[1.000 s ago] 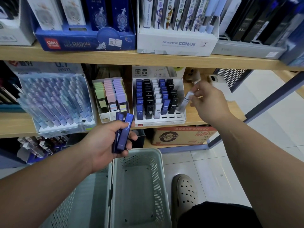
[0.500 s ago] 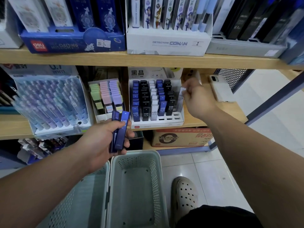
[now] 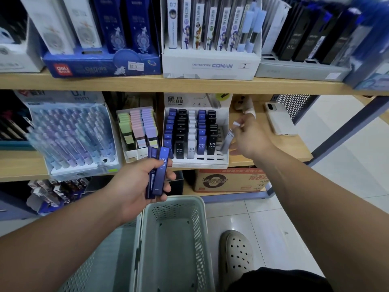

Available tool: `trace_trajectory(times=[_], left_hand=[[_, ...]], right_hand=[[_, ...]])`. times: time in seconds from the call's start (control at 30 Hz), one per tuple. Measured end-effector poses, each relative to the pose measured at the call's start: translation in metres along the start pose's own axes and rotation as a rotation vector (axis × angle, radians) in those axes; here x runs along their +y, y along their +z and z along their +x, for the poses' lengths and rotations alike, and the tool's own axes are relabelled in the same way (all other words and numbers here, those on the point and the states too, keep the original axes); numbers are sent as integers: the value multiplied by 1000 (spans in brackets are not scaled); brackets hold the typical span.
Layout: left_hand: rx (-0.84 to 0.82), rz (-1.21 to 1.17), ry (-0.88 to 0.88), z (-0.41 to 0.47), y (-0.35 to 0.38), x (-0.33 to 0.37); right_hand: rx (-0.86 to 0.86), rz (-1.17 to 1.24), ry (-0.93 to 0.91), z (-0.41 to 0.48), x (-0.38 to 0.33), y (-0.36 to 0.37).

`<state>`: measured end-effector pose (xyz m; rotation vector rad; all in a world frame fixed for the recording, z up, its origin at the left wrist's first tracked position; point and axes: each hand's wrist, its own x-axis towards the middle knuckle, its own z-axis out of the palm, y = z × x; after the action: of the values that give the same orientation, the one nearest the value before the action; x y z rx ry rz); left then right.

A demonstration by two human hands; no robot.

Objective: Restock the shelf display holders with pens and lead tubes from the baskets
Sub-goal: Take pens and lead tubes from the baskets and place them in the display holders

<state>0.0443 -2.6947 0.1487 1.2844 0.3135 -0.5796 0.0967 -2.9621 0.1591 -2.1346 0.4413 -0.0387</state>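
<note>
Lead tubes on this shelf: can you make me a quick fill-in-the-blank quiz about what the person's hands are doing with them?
1. The left hand grips several ____ lead tubes.
2. The right hand pinches a single grey tube at the display holder's ____ side.
3. Tubes in the holder's front row read HB ____.
4. A white phone lies on the wooden ____.
Missing words: blue; right; 0.5; shelf.

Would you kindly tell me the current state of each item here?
Left hand: grips blue lead tubes.
Right hand: pinches grey lead tube, tilted at holder's right column.
Lead holder: partly filled, front right slots vacant.
Basket: bare bottom showing.
Phone: lying flat on shelf.
</note>
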Motion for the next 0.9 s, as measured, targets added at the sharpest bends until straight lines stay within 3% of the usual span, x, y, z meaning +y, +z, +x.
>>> trace_trajectory(times=[0.13, 0.23, 0.4, 0.9], left_hand=[[8, 10, -1, 0, 0, -1], [-6, 8, -7, 0, 2, -1], [-16, 10, -17, 3, 4, -2], [-33, -6, -28, 6, 4, -3]], right_hand=[[-18, -21, 15, -3, 2, -2], [84, -105, -111, 0, 3, -5], [236, 1, -289, 11, 1, -10], [347, -379, -431, 34, 4, 2]])
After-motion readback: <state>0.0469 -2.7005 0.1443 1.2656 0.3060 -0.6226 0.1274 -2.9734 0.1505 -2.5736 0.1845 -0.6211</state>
